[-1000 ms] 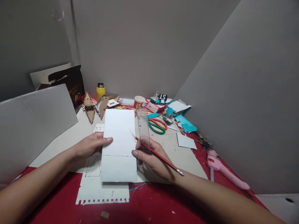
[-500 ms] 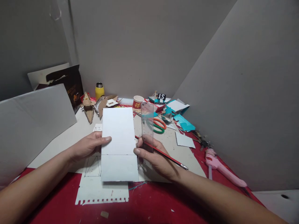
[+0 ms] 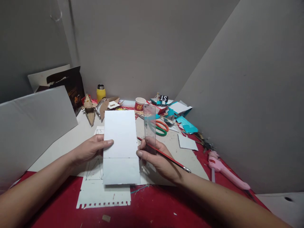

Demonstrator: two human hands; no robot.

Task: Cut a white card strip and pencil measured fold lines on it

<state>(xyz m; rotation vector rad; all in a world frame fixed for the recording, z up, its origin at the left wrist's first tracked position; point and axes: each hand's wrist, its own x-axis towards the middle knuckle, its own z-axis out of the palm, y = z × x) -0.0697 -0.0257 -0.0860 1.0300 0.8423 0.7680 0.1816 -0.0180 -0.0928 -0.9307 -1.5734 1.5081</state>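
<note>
A white rectangular card [image 3: 120, 136], with a pencil line drawn across its lower part, is held up before me. My left hand [image 3: 91, 147] grips its left edge, thumb on the front face and fingers hidden behind. My right hand [image 3: 156, 158] pinches the lower right edge while also holding a clear ruler [image 3: 150, 123] upright and a red pencil [image 3: 169, 159] slanting down to the right. Below the card, a torn-edged notebook sheet [image 3: 104, 196] with a drawn figure lies partly covered.
Scissors with orange and green handles [image 3: 162, 129] lie behind the ruler. A paper cup [image 3: 140, 104], yellow bottle [image 3: 101, 93] and cardboard scraps [image 3: 89, 112] stand at the back. A pink glue gun [image 3: 229, 172] rests at the right, near a small white card [image 3: 187, 142].
Almost nothing differs. Both hands keep the same hold on the card, ruler and pencil, and the view has shifted very slightly.
</note>
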